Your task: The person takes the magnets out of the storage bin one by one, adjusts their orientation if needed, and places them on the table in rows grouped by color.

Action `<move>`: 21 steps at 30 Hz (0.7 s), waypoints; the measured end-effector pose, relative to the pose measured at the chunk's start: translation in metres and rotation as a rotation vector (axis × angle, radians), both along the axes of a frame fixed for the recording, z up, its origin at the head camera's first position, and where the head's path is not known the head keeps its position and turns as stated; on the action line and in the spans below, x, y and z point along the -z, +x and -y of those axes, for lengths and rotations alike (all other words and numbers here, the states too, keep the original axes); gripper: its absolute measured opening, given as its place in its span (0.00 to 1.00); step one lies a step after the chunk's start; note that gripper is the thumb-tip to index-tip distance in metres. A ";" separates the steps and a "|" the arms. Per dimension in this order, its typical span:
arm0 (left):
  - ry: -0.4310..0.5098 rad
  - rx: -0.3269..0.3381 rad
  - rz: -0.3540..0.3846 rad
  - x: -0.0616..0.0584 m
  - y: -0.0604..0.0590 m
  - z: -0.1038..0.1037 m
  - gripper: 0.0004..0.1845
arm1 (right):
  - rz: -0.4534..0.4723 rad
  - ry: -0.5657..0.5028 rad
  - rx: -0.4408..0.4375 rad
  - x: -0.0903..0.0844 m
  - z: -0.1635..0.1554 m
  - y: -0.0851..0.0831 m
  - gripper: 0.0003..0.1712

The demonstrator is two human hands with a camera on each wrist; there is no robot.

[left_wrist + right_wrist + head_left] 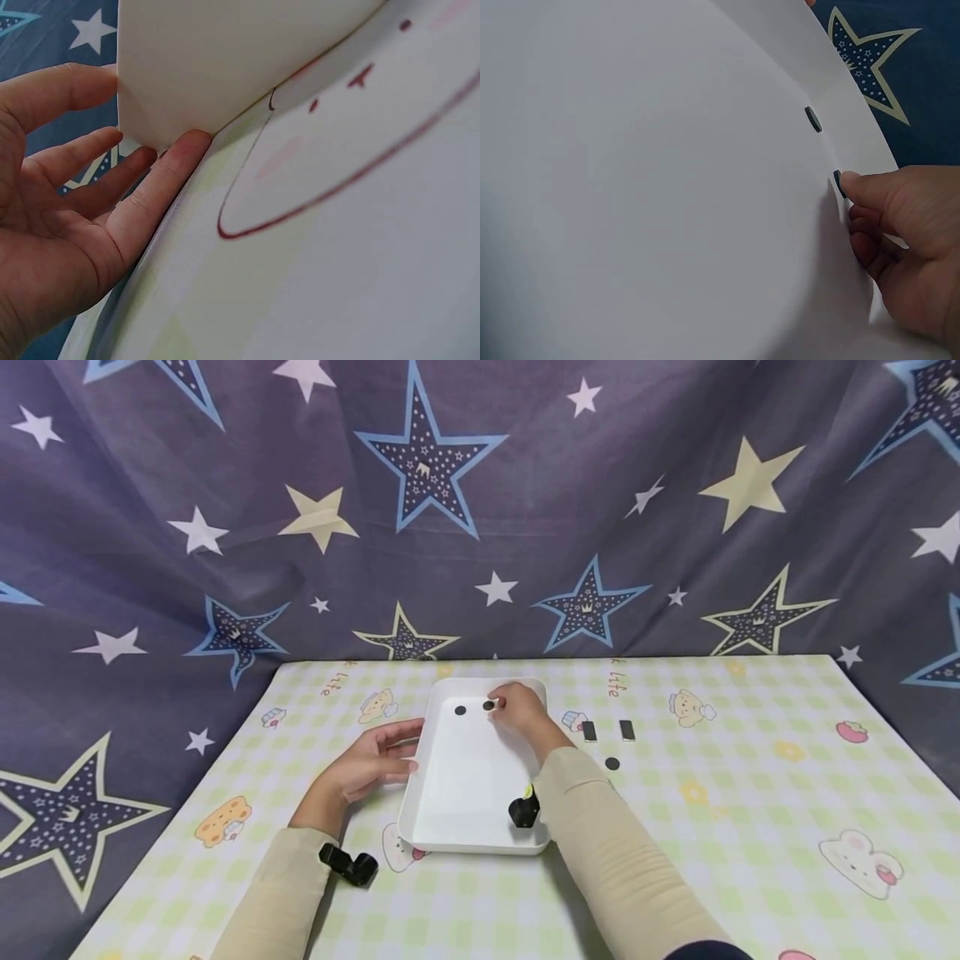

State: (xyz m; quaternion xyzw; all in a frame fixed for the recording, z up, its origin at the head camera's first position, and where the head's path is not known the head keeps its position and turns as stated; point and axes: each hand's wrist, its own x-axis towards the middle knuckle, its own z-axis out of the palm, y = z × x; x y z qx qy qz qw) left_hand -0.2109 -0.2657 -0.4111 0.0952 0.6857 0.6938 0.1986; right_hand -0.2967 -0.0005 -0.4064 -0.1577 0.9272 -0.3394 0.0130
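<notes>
A white rectangular tray (457, 785) stands on the table, and one small black disc (461, 710) lies inside near its far wall. To the right of that disc, my right hand (522, 714) pinches a second black disc (839, 183) between thumb and fingers, low over the tray floor. Whether this disc touches the floor I cannot tell. Outside the left wall is my left hand (372, 762), its fingers extended and spread, with fingertips touching the tray's side in the left wrist view.
Right of the tray, a third black disc (612, 763) lies on the checked tablecloth (750, 793). Behind it are two small dark rectangular pieces (589, 732) with pale edges. A star-patterned curtain (525, 527) hangs along the table's back edge.
</notes>
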 end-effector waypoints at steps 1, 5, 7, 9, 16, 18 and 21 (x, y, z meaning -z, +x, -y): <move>0.001 -0.003 0.003 0.000 0.000 0.000 0.43 | -0.002 0.001 0.001 0.001 0.000 0.000 0.19; 0.006 0.004 -0.003 0.001 0.000 0.000 0.44 | 0.013 0.014 0.014 0.002 0.001 -0.001 0.19; 0.009 0.004 -0.003 0.001 0.000 0.000 0.43 | 0.016 0.025 0.018 0.002 0.002 -0.001 0.20; 0.012 0.004 -0.003 0.002 -0.001 0.000 0.43 | 0.021 0.033 0.021 0.002 0.002 -0.001 0.19; 0.008 0.014 -0.015 0.003 -0.002 0.001 0.43 | 0.002 0.046 0.009 0.004 0.002 -0.003 0.13; 0.009 0.016 -0.015 0.003 -0.002 0.002 0.43 | -0.008 0.047 -0.002 0.005 0.002 -0.003 0.12; 0.005 0.010 -0.014 0.003 -0.001 0.001 0.43 | -0.019 0.042 -0.025 0.005 0.002 -0.003 0.09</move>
